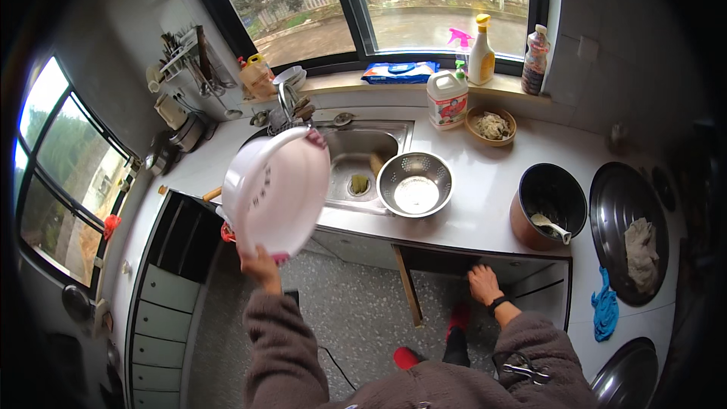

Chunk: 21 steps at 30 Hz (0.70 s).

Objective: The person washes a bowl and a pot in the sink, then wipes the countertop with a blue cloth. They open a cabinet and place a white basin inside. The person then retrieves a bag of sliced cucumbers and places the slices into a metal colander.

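My left hand (262, 270) grips the rim of a large pale pink plastic basin (287, 193). The basin is tipped on its side, its inside facing right, and it bears writing. It hangs in front of the counter and covers the left part of the stainless steel sink (363, 150). My right hand (484, 284) is low by the counter's front edge, beside an open cabinet compartment (443, 263). Its fingertips point away from me and are partly hidden, so a hold cannot be made out. A perforated steel colander (416, 184) overlaps the sink's right rim.
An open cabinet door (409, 287) juts out left of my right hand. A deep pot (548, 207) with a ladle stands near the counter edge. Dark lids (605, 238), a blue cloth (605, 307), a bowl of food (492, 125) and a white jug (447, 99) are on the counter.
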Each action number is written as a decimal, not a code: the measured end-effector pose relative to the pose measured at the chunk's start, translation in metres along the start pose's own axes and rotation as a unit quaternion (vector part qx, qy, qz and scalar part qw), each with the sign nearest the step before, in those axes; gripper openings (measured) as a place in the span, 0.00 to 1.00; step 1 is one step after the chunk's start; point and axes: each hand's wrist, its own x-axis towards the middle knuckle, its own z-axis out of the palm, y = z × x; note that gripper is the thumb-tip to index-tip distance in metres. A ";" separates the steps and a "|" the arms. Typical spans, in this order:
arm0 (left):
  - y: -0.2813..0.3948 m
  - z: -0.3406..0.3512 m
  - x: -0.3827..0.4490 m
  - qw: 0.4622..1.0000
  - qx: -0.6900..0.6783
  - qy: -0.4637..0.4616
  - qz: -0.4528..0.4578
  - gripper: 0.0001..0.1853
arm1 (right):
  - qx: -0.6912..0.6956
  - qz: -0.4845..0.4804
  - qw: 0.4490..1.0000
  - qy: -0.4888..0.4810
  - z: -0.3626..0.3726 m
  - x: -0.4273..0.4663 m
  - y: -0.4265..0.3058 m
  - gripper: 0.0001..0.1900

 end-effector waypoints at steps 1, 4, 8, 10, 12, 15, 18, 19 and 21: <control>-0.012 -0.014 -0.018 0.997 -0.032 0.013 -0.066 0.21 | -0.027 -0.017 0.999 -0.027 0.011 0.011 0.009 0.11; -0.043 -0.062 -0.078 0.931 -0.255 0.033 -0.259 0.25 | -0.211 -0.015 0.965 -0.155 0.061 0.038 0.025 0.18; -0.047 -0.158 -0.138 0.824 -0.287 -0.094 -0.479 0.23 | -0.419 0.057 0.887 -0.184 0.121 0.068 0.016 0.25; -0.038 -0.191 -0.158 0.787 -0.268 -0.116 -0.543 0.23 | -0.438 0.009 0.849 -0.295 0.117 0.060 0.009 0.26; -0.030 -0.208 -0.174 0.765 -0.247 -0.132 -0.580 0.23 | -0.451 0.008 0.837 -0.310 0.095 0.044 -0.010 0.26; -0.015 -0.209 -0.197 0.752 -0.242 -0.178 -0.586 0.26 | -0.435 -0.019 0.849 -0.298 0.057 0.002 -0.043 0.23; -0.001 -0.191 -0.219 0.712 -0.269 -0.235 -0.604 0.24 | -0.428 0.009 0.843 -0.325 0.047 -0.043 -0.063 0.19; 0.004 -0.182 -0.225 0.705 -0.281 -0.249 -0.602 0.23 | -0.386 0.003 0.848 -0.364 0.049 -0.056 -0.060 0.17; 0.015 -0.162 -0.236 0.686 -0.278 -0.288 -0.607 0.22 | -0.252 0.075 0.848 -0.460 0.055 -0.076 -0.040 0.14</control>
